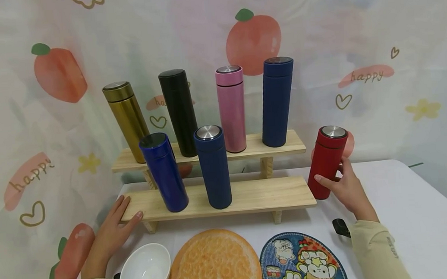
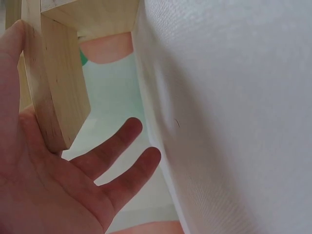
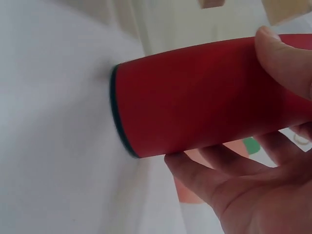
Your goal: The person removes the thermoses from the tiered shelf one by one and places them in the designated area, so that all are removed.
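Note:
At the right end of a two-tier wooden shelf (image 1: 258, 194), my right hand (image 1: 345, 189) grips a red thermos bottle (image 1: 327, 162) with a silver lid top. Thumb and fingers lie on opposite sides of its body in the right wrist view, and its dark-rimmed base (image 3: 119, 114) is close to the white tabletop; whether it touches cannot be told. My left hand (image 1: 111, 234) rests against the lower tier's left end, fingers fairly straight. The left wrist view shows the board (image 2: 63, 83) against the palm, with two spread fingers (image 2: 131, 173) beside it.
A blue bottle (image 1: 165, 174) and a navy bottle (image 1: 213, 170) stand on the lower tier. Gold (image 1: 129, 124), black (image 1: 180, 114), pink (image 1: 232, 113) and navy bottles line the upper one. In front lie a white bowl (image 1: 145, 272), a tan round mat (image 1: 214, 265) and a cartoon mat (image 1: 302, 263).

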Demonstrator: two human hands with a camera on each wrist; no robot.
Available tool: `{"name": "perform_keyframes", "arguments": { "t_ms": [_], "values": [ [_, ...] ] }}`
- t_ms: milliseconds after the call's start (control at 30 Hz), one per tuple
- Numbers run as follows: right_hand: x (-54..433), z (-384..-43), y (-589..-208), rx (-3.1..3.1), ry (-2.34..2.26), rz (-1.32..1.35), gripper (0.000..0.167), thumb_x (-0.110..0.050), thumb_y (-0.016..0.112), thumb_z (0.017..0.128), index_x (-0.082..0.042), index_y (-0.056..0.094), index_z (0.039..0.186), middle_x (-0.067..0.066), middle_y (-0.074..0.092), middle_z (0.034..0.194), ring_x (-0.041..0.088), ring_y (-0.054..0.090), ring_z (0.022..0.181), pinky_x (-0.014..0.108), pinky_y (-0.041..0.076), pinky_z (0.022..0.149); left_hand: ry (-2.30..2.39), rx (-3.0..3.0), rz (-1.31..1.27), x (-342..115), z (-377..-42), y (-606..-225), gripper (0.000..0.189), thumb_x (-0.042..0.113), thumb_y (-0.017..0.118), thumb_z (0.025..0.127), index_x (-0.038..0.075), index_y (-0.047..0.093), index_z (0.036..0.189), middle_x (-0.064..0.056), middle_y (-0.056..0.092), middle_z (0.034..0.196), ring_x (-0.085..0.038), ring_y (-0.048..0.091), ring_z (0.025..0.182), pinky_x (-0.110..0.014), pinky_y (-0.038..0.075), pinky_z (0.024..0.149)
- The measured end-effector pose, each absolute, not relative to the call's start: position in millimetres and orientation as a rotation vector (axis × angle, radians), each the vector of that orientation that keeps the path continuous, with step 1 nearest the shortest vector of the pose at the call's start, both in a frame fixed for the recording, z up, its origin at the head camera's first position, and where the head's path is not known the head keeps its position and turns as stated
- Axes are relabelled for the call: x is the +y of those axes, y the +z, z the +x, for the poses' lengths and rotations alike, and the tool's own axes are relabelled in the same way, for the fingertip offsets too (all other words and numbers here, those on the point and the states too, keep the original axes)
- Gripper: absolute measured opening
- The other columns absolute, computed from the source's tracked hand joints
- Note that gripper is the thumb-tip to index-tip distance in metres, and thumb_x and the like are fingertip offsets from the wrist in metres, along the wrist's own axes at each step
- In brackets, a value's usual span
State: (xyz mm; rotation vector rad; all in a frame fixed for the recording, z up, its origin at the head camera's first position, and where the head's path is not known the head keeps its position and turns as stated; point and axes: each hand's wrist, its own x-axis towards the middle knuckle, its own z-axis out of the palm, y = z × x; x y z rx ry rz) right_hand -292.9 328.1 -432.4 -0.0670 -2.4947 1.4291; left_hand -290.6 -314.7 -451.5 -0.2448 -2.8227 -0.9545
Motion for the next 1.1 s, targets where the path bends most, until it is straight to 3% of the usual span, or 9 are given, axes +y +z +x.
{"name": "perform_keyframes", "arguments": {
  "t_ms": [267, 600, 800, 1100],
  "values": [
    [334, -305, -436, -2.489, 1.370, -0.010, 0.091, -0.025, 0.073, 0.104, -0.003, 0.010, 0.167, 0.037, 0.034, 0.160, 0.057, 0.035, 0.144, 0.073, 0.041, 0.109, -0.938, -2.819, -0.240, -314, -288, -452, 0.085, 0.048, 0.065, 0.105, -0.002, 0.032, 0.166, -0.027, 0.020, 0.174, -0.057, 0.023, 0.154, -0.076, 0.026, 0.114],
    [343, -323, -434, -2.539, 1.377, -0.022, 0.091, -0.029, 0.070, 0.106, 0.001, 0.009, 0.166, 0.039, 0.034, 0.157, 0.058, 0.035, 0.143, 0.074, 0.039, 0.110, -0.926, -2.809, -0.246, -314, -291, -453, 0.084, 0.046, 0.066, 0.105, -0.004, 0.034, 0.164, -0.028, 0.022, 0.172, -0.057, 0.024, 0.154, -0.075, 0.027, 0.116],
    [340, -322, -443, -2.512, 1.406, -0.061, 0.092, -0.031, 0.072, 0.105, -0.005, 0.009, 0.168, 0.038, 0.032, 0.161, 0.058, 0.033, 0.146, 0.073, 0.039, 0.111, -0.945, -2.810, -0.240, -313, -290, -452, 0.084, 0.047, 0.066, 0.105, -0.003, 0.034, 0.165, -0.027, 0.021, 0.173, -0.056, 0.023, 0.154, -0.075, 0.026, 0.116],
    [330, -314, -445, -2.462, 1.413, -0.142, 0.086, -0.030, 0.068, 0.107, -0.001, 0.015, 0.168, 0.037, 0.033, 0.161, 0.056, 0.032, 0.147, 0.070, 0.039, 0.113, -0.954, -2.809, -0.238, -312, -290, -452, 0.084, 0.047, 0.066, 0.105, -0.003, 0.034, 0.165, -0.026, 0.021, 0.173, -0.055, 0.023, 0.155, -0.074, 0.026, 0.117]
  ]
}}
